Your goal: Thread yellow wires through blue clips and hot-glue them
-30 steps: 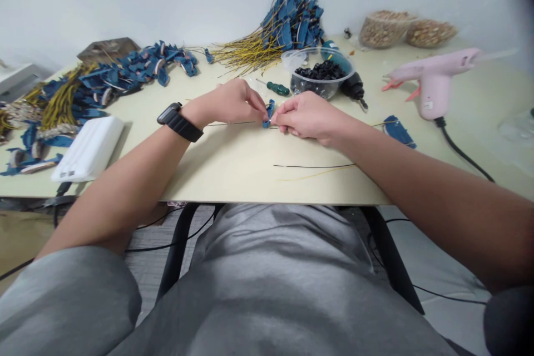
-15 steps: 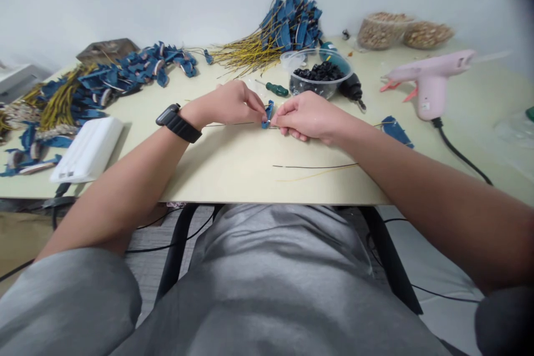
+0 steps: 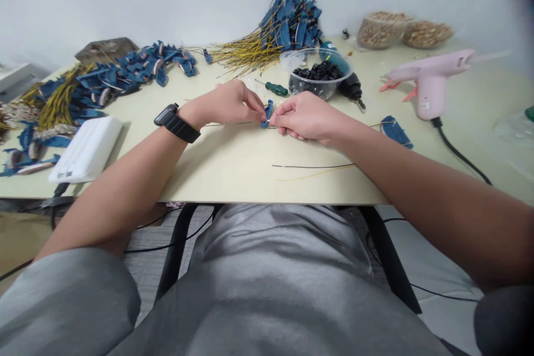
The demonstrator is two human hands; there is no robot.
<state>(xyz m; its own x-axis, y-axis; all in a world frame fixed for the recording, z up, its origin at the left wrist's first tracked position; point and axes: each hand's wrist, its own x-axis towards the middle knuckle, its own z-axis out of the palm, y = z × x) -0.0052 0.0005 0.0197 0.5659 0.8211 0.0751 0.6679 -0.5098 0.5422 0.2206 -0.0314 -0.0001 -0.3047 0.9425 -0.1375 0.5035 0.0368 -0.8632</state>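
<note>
Near the middle of the table, my left hand (image 3: 227, 103) pinches a small blue piece (image 3: 269, 108) between thumb and fingertips. My right hand (image 3: 307, 117) meets it from the right, its fingers closed at the lower part of the same piece; a tiny shiny bit shows between the fingertips, too small to name. A thin dark wire (image 3: 233, 123) runs leftward from under my left hand. Closer to the front edge lie a black wire (image 3: 311, 167) and a thin yellow one. Another blue piece (image 3: 397, 132) with a wire rests beyond my right forearm.
Behind my hands are a green screwdriver (image 3: 276, 88), a clear bowl (image 3: 319, 89) of black pieces and a dark drill (image 3: 351, 89). A pink glue gun (image 3: 431, 80) stands right, a white power bank (image 3: 85, 149) left. Blue bundles (image 3: 290, 22) and bags of pebbles (image 3: 381, 30) lie behind.
The fingers of my right hand have curled in slightly. Both hands otherwise stay at the small blue piece, almost unmoved.
</note>
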